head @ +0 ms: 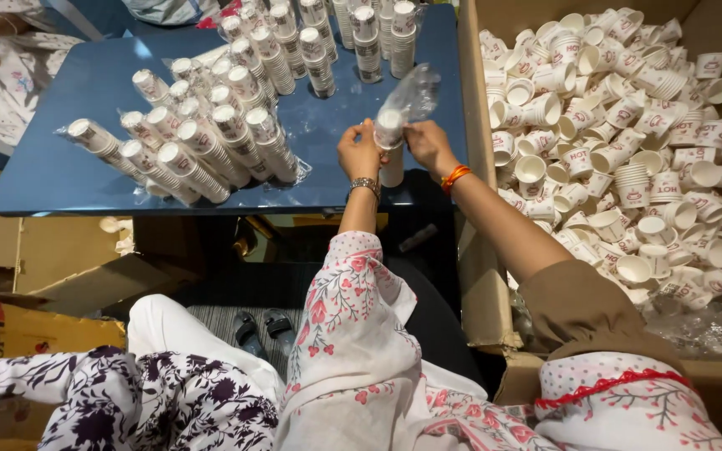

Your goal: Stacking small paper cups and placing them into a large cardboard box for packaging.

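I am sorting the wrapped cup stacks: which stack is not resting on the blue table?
The stack held between the left hand and right hand, at the table's near edge, its clear plastic sleeve sticking up.

Clear plastic sleeves of stacked white cups (185, 150) lie in rows on the blue worktop (52, 167). A large brown cardboard box (476, 167) stands at right (filled with loose cups). A yellow carton (10, 330) sits lower left.

Left hand (359, 153) and right hand (428, 144) are raised side by side, fingers pinched.
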